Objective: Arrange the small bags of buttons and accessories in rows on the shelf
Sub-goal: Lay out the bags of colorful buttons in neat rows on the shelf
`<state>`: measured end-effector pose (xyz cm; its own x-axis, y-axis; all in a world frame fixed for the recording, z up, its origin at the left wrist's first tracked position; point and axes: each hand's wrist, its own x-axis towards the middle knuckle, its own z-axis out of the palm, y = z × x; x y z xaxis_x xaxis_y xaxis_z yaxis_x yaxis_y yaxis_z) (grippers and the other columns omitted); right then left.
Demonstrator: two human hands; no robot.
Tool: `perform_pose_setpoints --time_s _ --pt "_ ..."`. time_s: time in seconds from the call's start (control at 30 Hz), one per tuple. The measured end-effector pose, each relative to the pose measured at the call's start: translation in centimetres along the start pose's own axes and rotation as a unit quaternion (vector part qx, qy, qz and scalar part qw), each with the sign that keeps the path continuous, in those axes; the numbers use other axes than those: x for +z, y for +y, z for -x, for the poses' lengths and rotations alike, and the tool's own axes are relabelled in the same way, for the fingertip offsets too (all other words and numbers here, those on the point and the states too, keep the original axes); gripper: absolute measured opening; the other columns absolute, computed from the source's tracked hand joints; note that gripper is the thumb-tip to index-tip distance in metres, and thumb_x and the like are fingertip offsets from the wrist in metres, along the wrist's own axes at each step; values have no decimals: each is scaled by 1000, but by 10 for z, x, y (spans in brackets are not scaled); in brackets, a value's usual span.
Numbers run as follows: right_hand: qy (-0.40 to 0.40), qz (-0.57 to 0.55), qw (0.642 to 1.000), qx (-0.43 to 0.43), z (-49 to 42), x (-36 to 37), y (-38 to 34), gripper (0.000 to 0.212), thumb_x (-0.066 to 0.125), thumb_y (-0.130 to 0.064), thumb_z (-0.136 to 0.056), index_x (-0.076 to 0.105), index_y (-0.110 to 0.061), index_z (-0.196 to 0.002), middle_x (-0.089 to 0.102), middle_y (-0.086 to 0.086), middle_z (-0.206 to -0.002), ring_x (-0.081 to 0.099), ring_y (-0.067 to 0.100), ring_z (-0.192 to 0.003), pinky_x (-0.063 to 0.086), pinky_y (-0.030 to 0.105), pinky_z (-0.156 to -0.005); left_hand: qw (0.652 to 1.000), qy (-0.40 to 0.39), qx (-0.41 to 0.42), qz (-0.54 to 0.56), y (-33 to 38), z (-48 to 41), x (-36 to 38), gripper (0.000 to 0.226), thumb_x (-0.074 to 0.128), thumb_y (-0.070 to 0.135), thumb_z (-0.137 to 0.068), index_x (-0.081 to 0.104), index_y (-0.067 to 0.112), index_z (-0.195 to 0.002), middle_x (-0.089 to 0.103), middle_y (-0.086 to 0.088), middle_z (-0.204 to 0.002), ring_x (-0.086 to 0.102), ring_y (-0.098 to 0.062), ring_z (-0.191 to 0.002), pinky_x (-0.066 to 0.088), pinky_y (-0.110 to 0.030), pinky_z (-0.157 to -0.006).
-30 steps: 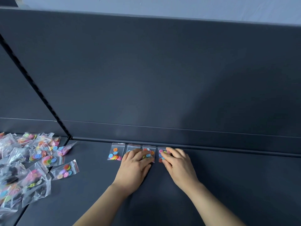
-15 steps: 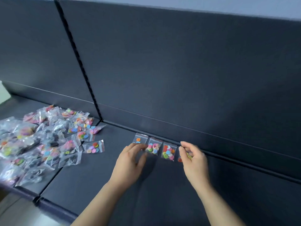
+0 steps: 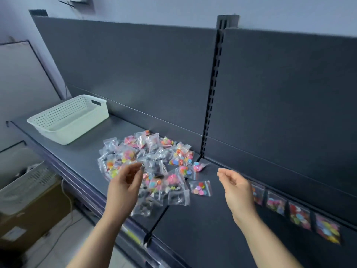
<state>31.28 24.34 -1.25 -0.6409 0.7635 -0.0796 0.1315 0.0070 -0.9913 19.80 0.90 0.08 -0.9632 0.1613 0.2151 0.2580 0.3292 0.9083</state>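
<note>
While both hands hover over the dark matte shelf (image 3: pixel 202 229), the left hand (image 3: pixel 125 184) hangs above the heap of bags (image 3: pixel 150 167), grip released, fingers loosely curled! Crinkly clear pouches, bright round buttons inside; some dark contents are too blurred to name. Right hand (image 3: pixel 235 188), centre right: released too, holding nothing. Behind it the row of bags (image 3: pixel 299 214) lies flat along the back edge, smeared, its nearest bag half hidden by that hand. Upper left, a white perforated plastic basket (image 3: pixel 67 120).
</note>
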Motion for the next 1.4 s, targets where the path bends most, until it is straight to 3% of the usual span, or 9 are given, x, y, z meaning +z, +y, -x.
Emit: perform_pose_setpoints --time_s 0.13,0.23,0.37,0.5,0.8,1.0,1.17,1.27,1.4 --pt "-22 19 1000 12 0 79 -11 12 60 -19 -93 69 -17 -100 69 -9 -94 62 1 -84 55 23 -70 998 -9 -17 -54 -40 -59 -53 14 62 20 -91 68 21 -104 71 7 -90 66 -10 -83 50 -24 -72" --pt "-30 63 998 -12 -2 123 -17 11 59 -25 -93 67 -24 -100 68 -13 -97 62 1 -92 45 14 -70 992 -39 -24 -116 -66 -104 -73 14 61 22 -91 67 22 -104 70 5 -93 65 -11 -81 53 -33 -76" --pt "-31 137 990 -28 -5 161 -21 18 58 -25 -93 68 -23 -108 65 -18 -96 59 -2 -92 47 15 -78 969 -104 -38 -220 -85 -154 -78 19 63 29 -88 67 20 -104 69 3 -97 64 -13 -78 52 -31 -75" --pt "-66 199 977 -47 -12 190 -21 16 59 -25 -92 67 -26 -106 65 -19 -98 59 -4 -92 47 13 -79 944 -184 -44 -270 -89 -170 -79 13 69 38 -82 65 26 -87 68 11 -74 63 -4 -63 53 -25 -64" --pt "-214 288 932 -52 -47 275 -25 33 68 -31 -85 63 -21 -116 64 -11 -103 61 9 -95 53 32 -88 968 -146 -20 -203 -106 -171 -109 23 69 29 -85 69 22 -107 65 8 -97 60 -9 -85 49 -27 -77" --pt "-234 304 923 -42 -63 289 -26 13 78 -24 -76 66 -22 -82 65 -9 -76 64 10 -71 57 32 -73 941 -179 -94 -270 -109 -164 -113 47 76 64 -63 58 28 -88 63 14 -80 60 -7 -75 51 -29 -65" --pt "-187 198 961 -43 -73 269 -34 10 72 -15 -81 66 -20 -77 69 -5 -79 65 10 -76 48 20 -69 963 -178 -120 -163 -114 -166 -108 18 79 26 -76 62 24 -82 69 3 -70 65 -14 -66 54 -33 -69" --pt "-166 161 972 -32 -78 262 -35 8 72 -20 -83 65 -17 -84 69 -5 -91 64 10 -86 47 23 -74 980 -133 -147 -17 -110 -170 -116 7 70 9 -84 67 16 -81 71 -1 -67 64 -10 -61 51 -25 -67" --pt "-190 151 970 -13 -82 266 -34 7 68 -13 -84 62 -15 -85 70 1 -85 65 16 -78 55 33 -74 963 -82 -203 157 -100 -177 -126 12 53 3 -91 57 8 -81 67 -10 -75 67 -24 -71 55 -34 -77"
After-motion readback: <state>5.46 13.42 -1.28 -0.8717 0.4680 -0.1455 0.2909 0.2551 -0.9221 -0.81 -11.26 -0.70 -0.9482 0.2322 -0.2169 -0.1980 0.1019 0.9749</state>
